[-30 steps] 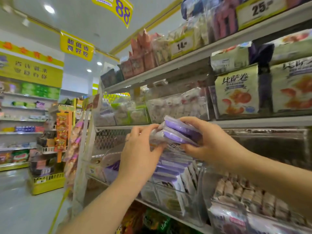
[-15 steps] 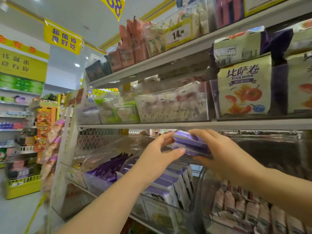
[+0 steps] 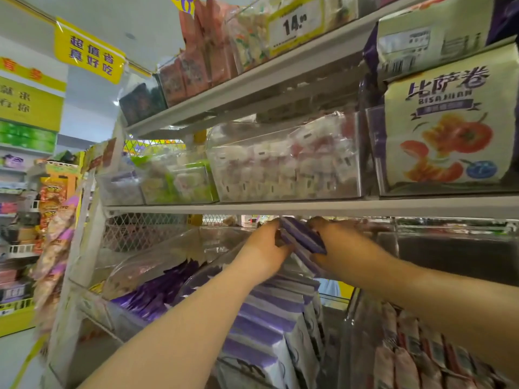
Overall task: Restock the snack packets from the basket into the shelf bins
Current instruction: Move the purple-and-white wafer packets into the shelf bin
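**Inspector A:** What do we record for the hands?

**Inspector B:** We find the left hand (image 3: 264, 248) and right hand (image 3: 345, 248) close together, both clamped on one small bundle of purple packets (image 3: 303, 237). The left grips its near edge; the right has its fingers curled over the far side.

**A:** And where is the bundle?

**B:** We place it high, tilted, just under the shelf (image 3: 280, 207), above the back of the clear bin (image 3: 205, 276). It is apart from the stacked packets (image 3: 269, 313) of the same kind standing in a row below. The basket is out of view.

**A:** Which step, then?

**B:** We judge it to be placement, with the bundle carried in but not yet set down.

**A:** What does the next move call for?

**B:** We would lower the bundle behind the row, stand it upright and release. There is little room under the shelf. The pink packets (image 3: 407, 360) in the neighbouring bin must stay separate.
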`<action>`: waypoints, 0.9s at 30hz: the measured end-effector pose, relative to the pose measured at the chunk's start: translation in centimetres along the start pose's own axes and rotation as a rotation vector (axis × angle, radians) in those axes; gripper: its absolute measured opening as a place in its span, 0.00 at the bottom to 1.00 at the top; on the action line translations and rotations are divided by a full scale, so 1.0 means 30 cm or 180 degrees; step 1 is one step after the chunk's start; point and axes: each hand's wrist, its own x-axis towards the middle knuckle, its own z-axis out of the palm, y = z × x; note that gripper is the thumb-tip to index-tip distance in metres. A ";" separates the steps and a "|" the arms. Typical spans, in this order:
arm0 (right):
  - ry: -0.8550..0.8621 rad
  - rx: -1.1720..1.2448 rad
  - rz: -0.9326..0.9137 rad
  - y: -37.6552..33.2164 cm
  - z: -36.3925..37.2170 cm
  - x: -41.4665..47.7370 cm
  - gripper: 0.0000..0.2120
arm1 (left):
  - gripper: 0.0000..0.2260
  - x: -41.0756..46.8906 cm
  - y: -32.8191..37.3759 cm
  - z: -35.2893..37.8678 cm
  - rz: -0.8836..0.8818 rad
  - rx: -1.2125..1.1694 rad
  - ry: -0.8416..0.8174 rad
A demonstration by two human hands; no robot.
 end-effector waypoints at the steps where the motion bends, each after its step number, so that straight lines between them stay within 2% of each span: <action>1: -0.0063 0.0108 0.0018 -0.002 0.018 0.026 0.14 | 0.12 0.008 -0.021 -0.001 -0.0008 0.0063 -0.0018; 6: -0.0411 0.0037 -0.0025 0.003 0.082 0.145 0.15 | 0.14 0.042 -0.087 -0.017 0.0019 0.0270 0.0197; 9: -0.0827 0.0357 0.0019 0.021 0.114 0.177 0.16 | 0.15 0.051 -0.120 -0.023 -0.0088 0.0388 0.0064; 12: -0.1428 0.0371 -0.0031 0.033 0.154 0.213 0.17 | 0.19 0.042 -0.147 -0.049 -0.0129 0.0839 -0.0177; 15: -0.1718 0.0705 0.0095 0.029 0.178 0.283 0.15 | 0.15 0.019 -0.161 -0.103 0.0085 0.1560 -0.0302; 17: -0.1525 0.0597 0.0001 0.012 0.187 0.327 0.18 | 0.14 -0.011 -0.181 -0.131 0.0139 0.1803 -0.0361; 20: -0.1163 0.0115 -0.0244 -0.012 0.212 0.355 0.20 | 0.14 -0.062 -0.209 -0.146 0.0197 0.1755 -0.0383; 22: -0.1431 -0.0214 -0.0357 -0.011 0.230 0.354 0.22 | 0.13 -0.079 -0.221 -0.148 0.0300 0.1816 -0.0342; 24: -0.1714 -0.0228 -0.0353 0.002 0.239 0.328 0.27 | 0.14 -0.091 -0.225 -0.148 0.0399 0.1870 -0.0280; 27: -0.1566 -0.0175 -0.0175 0.024 0.203 0.296 0.30 | 0.15 -0.105 -0.225 -0.145 0.0482 0.1891 -0.0229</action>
